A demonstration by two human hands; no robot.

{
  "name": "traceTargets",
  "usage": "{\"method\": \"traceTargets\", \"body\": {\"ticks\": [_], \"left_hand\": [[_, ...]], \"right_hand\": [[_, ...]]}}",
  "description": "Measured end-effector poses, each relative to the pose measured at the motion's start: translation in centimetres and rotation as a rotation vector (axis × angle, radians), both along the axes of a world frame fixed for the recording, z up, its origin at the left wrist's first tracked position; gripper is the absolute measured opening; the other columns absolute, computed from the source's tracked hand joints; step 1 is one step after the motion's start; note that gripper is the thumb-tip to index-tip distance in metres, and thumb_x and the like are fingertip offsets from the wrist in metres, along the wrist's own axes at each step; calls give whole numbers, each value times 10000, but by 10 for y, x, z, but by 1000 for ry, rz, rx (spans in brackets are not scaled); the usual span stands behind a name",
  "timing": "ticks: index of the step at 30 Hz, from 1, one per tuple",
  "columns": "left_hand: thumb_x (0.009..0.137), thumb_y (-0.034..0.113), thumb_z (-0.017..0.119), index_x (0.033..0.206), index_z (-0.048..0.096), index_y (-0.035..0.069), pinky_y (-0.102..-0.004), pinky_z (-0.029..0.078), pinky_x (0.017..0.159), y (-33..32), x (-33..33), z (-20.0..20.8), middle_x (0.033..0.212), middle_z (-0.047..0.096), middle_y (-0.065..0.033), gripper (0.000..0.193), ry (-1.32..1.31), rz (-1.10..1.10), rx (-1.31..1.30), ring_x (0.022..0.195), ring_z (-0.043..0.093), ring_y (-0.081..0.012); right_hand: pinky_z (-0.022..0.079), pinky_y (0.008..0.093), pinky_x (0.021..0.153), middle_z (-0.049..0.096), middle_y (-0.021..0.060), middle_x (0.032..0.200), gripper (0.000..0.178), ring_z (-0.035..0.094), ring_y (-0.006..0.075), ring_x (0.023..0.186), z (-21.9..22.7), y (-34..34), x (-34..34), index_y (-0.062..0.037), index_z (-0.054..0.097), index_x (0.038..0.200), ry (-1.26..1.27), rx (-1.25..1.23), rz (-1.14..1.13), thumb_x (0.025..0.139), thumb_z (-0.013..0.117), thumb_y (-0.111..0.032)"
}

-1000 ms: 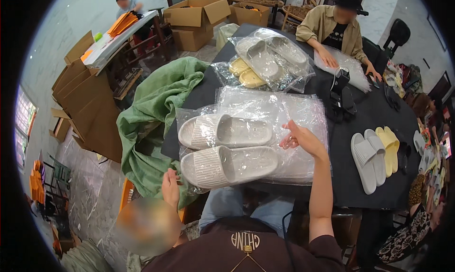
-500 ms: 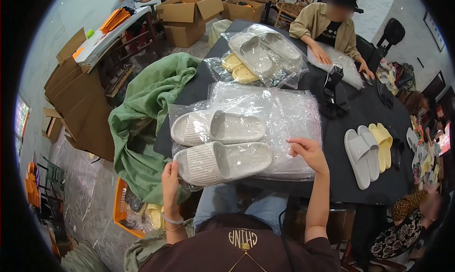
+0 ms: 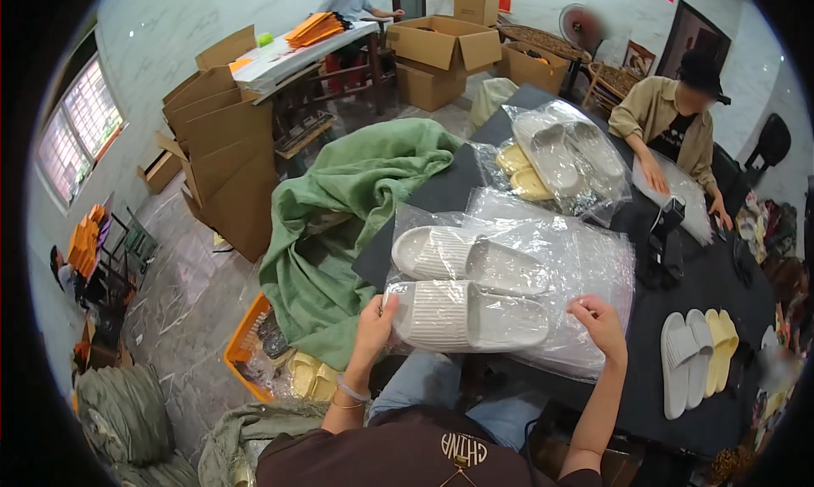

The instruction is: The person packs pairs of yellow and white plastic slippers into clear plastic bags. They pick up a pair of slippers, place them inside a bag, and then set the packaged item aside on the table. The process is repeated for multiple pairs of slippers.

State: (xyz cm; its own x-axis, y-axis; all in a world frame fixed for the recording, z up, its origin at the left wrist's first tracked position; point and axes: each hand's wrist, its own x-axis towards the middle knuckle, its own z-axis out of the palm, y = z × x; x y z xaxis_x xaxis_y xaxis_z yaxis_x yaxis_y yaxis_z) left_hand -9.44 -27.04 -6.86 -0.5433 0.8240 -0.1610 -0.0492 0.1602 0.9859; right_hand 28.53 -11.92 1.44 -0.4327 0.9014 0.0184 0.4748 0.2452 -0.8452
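A pair of light grey slide slippers [image 3: 471, 315], with ribbed straps, lies side by side inside a clear plastic bag [image 3: 405, 220]. My left hand [image 3: 374, 327] is closed on the bag's left edge by the toe of the nearer slipper. Past the heels, my right hand [image 3: 600, 324] has its fingers curled together over a stack of clear plastic bags [image 3: 598, 262]. Whatever those fingers pinch, if anything, is too hard to make out. Farther back on the dark table lie bagged grey slippers [image 3: 568, 152] and bagged yellow slippers [image 3: 519, 171].
Unbagged grey slippers [image 3: 685, 355] and yellow slippers [image 3: 721, 351] lie to the right. A black device [image 3: 666, 232] stands on the table [image 3: 657, 317]. Across it, a person [image 3: 670, 122] handles clear bags. Green cloth [image 3: 356, 207], an orange crate [image 3: 246, 343] and cardboard boxes [image 3: 445, 50] lie leftward and behind.
The whole view has swung left, so the table and both hands appear farther right. My right hand's extended index finger has curled in. My left hand keeps its hold on the bag.
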Motion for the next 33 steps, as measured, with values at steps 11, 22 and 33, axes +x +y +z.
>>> {"method": "traceTargets", "body": {"ticks": [11,22,33], "left_hand": [[939,255,577,903,577,-2,-189,382,537,-1,20,53,730,573,15,259,52,51,156,613,459,-19],[964,203,535,963,568,-2,-176,396,603,52,43,79,805,565,22,208,53,-101,442,681,462,-15],[866,136,620,1241,512,-5,-313,482,680,78,60,30,1094,565,-168,415,623,-250,197,803,582,-235]], "right_hand": [[408,339,645,566,125,786,226,554,205,757,-25,8,-1,48,596,753,-224,-77,-163,789,640,-171],[445,256,817,506,45,954,127,582,144,893,16,-15,17,48,571,761,526,199,-379,860,548,-27],[479,275,758,646,128,1053,124,621,161,876,-4,-15,64,36,638,867,171,295,-496,828,535,-20]]}}
